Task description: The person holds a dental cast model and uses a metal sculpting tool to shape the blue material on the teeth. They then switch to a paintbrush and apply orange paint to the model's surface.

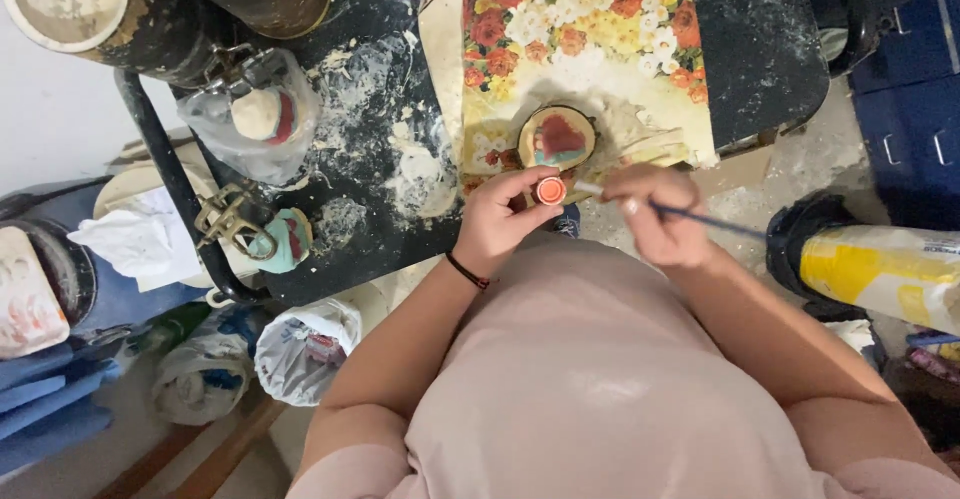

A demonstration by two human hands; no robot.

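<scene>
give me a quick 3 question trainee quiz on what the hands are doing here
1. True or false: the left hand holds a small round orange-topped paint pot.
2. The right hand holds: A a sponge, B a thin blue-handled paintbrush, C scissors.
3. What lies on the floral-printed tray just beyond the hands?

Key: 1 true. 2 B. 3 a round painted piece with a red centre.

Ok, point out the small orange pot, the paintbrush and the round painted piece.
small orange pot (550, 191), head view, its round top.
paintbrush (715, 221), head view, mid-handle.
round painted piece (558, 137), head view, its red centre.
</scene>
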